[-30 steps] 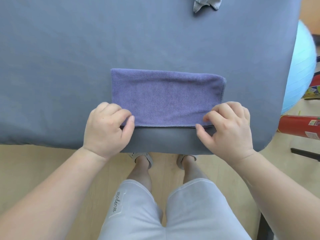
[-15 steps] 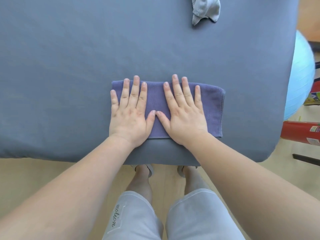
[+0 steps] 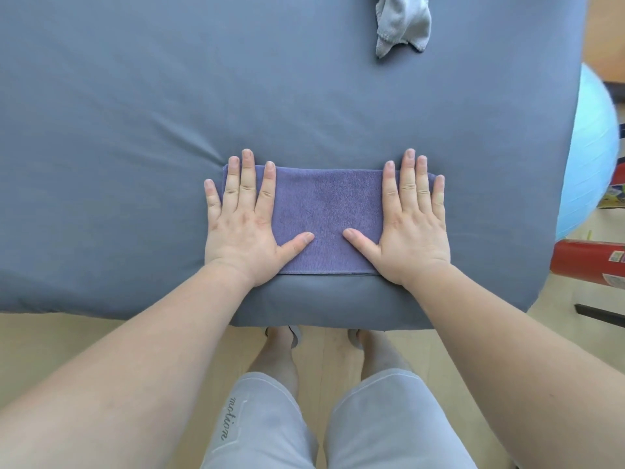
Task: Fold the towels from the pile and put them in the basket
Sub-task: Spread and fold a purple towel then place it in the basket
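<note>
On the purple towel (image 3: 326,220), the left hand (image 3: 241,228) and right hand (image 3: 414,225) press flat with fingers extended, gripping nothing. Towel lies folded near the grey table (image 3: 135,147) front edge; smoothing appears under way. Next fold likely requires pinching one short end.

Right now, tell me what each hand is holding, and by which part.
Nothing is held. The left hand and right hand lie flat, fingers straight, pressing the purple towel at its left and right ends.
</note>
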Demonstrator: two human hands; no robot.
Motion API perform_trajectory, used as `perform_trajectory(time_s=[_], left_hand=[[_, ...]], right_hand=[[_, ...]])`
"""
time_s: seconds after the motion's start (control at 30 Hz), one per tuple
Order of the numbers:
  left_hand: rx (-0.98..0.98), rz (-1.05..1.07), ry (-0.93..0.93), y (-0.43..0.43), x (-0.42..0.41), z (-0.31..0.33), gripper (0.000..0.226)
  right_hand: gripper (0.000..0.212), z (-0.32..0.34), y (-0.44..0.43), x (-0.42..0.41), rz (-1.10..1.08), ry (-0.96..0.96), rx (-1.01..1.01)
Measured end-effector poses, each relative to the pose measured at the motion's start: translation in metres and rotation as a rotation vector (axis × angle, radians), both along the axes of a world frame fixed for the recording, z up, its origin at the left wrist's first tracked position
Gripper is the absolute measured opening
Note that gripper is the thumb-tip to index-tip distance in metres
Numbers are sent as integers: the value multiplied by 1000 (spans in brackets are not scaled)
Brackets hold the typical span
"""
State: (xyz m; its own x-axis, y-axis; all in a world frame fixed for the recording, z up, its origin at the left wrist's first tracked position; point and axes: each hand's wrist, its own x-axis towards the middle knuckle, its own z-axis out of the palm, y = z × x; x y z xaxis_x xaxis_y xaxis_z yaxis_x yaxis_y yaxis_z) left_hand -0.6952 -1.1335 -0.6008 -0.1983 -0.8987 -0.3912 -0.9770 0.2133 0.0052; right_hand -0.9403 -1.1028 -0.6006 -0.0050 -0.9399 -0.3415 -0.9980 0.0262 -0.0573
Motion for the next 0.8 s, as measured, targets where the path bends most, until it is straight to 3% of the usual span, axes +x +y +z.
perform_trajectory(time_s=[0.23, 0.43, 0.6, 0.8], left_hand=[[-54, -15, 26, 3, 7, 10, 96], [-91, 197, 163, 10, 26, 25, 71], [-59, 54, 81, 14, 31, 27, 70], [-138, 243, 201, 19, 37, 27, 83]], right_hand=[[102, 12, 1, 3, 20, 36, -20], [96, 29, 8, 60, 128, -48, -110], [97, 7, 0, 85, 57, -27, -44], [97, -1, 1, 85, 47, -21, -37]])
